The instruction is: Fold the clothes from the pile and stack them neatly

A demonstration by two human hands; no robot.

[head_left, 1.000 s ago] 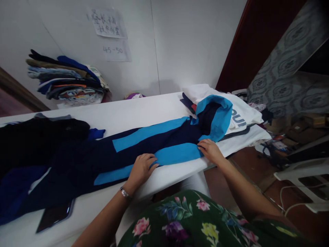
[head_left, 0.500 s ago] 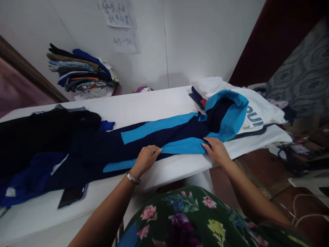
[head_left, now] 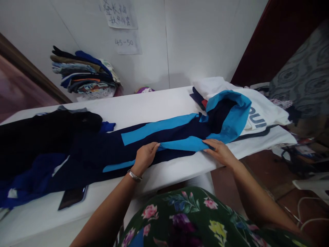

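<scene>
A navy and light-blue hooded jacket (head_left: 169, 132) lies stretched along the white table, its hood (head_left: 235, 120) at the right. My left hand (head_left: 147, 156) is closed, thumb and fingers pinching the jacket's light-blue near edge about midway along. Farther right, my right hand (head_left: 218, 151) pinches the same edge just below the hood. Between the two hands the light-blue strip (head_left: 181, 144) is lifted and folded inward, with navy cloth showing beneath it.
Dark and blue garments (head_left: 46, 140) heap at the table's left, beside a phone (head_left: 72, 198) near the front edge. A stack of folded clothes (head_left: 86, 73) stands by the wall. White printed clothing (head_left: 267, 106) lies at right, near a white chair (head_left: 312, 188).
Both hands have raised the light-blue near edge and brought it inward, exposing navy cloth below. My left hand moved slightly left and away from me.
</scene>
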